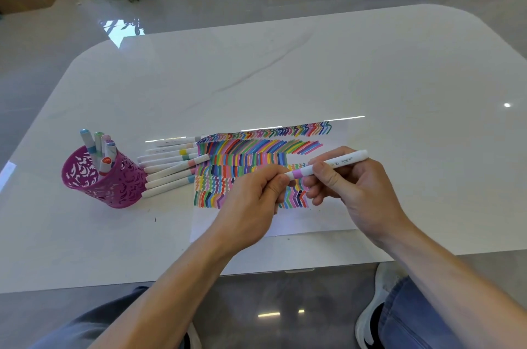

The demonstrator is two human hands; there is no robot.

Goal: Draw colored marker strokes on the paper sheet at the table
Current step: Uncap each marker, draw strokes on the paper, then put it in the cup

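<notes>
A white paper sheet (322, 217) lies on the table, most of it filled with rows of short multicoloured strokes. Above it both hands hold one white marker (339, 161) with a lilac band. My right hand (353, 191) grips the marker's barrel. My left hand (256, 194) pinches the marker's left end, by the lilac band, between thumb and fingers. The marker lies nearly level, tilted up to the right. Its tip is hidden inside my left fingers.
A purple cut-out pen cup (105, 177) with several markers stands to the left. Several white markers (171, 169) lie side by side between the cup and the sheet. The white table (285, 63) ends at a near edge above my knees.
</notes>
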